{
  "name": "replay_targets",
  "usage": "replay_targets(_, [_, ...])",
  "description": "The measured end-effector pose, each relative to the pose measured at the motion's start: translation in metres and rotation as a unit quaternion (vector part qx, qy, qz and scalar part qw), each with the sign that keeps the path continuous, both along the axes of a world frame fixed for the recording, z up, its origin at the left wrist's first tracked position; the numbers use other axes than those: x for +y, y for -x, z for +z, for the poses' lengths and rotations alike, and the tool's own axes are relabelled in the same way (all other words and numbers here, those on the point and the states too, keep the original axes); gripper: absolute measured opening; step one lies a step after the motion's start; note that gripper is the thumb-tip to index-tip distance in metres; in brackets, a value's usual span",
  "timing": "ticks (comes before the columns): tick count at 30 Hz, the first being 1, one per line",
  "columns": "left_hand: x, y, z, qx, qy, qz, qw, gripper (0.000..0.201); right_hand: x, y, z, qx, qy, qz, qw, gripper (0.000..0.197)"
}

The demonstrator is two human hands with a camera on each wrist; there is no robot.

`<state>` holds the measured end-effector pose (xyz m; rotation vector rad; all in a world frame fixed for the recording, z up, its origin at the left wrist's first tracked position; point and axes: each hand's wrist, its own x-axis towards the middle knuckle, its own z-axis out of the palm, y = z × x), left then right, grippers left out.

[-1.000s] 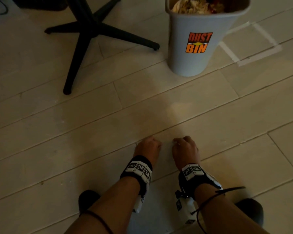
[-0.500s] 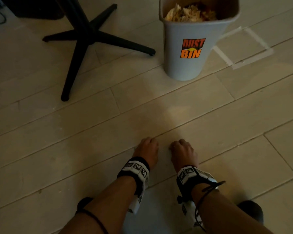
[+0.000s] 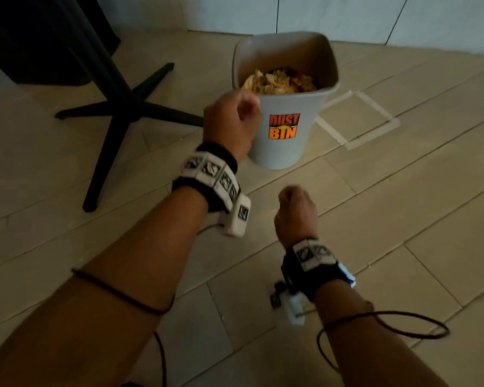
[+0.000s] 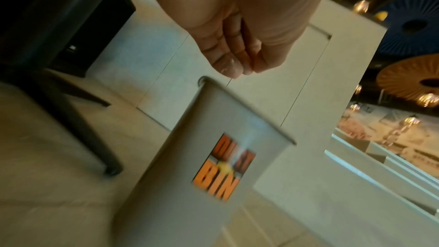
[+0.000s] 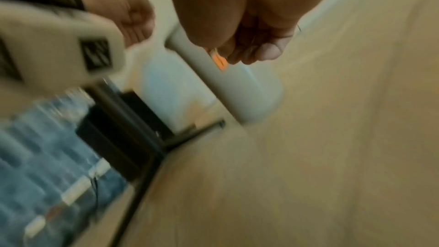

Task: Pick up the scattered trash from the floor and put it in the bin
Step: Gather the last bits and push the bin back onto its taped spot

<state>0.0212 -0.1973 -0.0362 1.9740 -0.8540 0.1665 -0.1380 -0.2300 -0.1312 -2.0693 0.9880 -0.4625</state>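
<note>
At the far left of my head view stands a black metal chair base (image 3: pixel 115 107) with splayed legs on the pale plank floor (image 3: pixel 403 219), and a dark piece of furniture sits behind it against the wall. Moving right, my left hand (image 3: pixel 231 122) is raised beside the near left corner of the grey plastic bin with an orange DUST BIN sticker (image 3: pixel 284 146); it sits just short of the rim rather than over the opening. Its grip is clenched, fingertips bunched against the thumb, and the left wrist view shows no scrap between them that I can make out, so I cannot tell whether it carries anything small. The bin stands upright and holds a heap of crumpled light-coloured trash (image 3: pixel 277 81) well below its rim. To the right of the bin, strips of white tape (image 3: pixel 358 118) mark a square on the floor. Lower and to the right, my right hand (image 3: pixel 295 212) hangs above the floor, well apart from the bin, its grip also clenched; the blurred right wrist view does not show whether anything lies inside. I see no loose trash on the visible floor, so I judge the task nearly finished: at most, whatever these fists may hold remains to be dropped in.
</note>
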Motion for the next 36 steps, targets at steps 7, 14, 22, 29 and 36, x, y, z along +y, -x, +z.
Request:
replay_targets(7, [-0.049, -0.047, 0.053, -0.082, 0.015, 0.025, 0.996, 0.009, -0.090, -0.079, 0.134, -0.129, 0.136, -0.025, 0.982, 0.018])
replay_targets(14, [-0.053, -0.054, 0.060, -0.037, -0.288, 0.017, 0.957, 0.020, -0.133, -0.104, 0.150, 0.062, 0.186, 0.067, 0.978, 0.042])
replay_targets(22, [-0.033, -0.050, 0.039, -0.054, -0.186, -0.007, 0.981, 0.016, -0.141, -0.100, 0.125, 0.071, 0.201, 0.056, 0.975, 0.037])
replay_targets(29, [0.007, -0.042, 0.008, -0.077, -0.114, 0.019, 0.990, 0.033, -0.149, -0.078, 0.126, -0.080, 0.175, -0.086, 0.978, 0.030])
replay_targets(36, [0.053, -0.010, -0.060, 0.131, -0.121, 0.067, 0.982, 0.024, -0.145, -0.076, 0.111, -0.039, -0.181, -0.147, 0.972, 0.077])
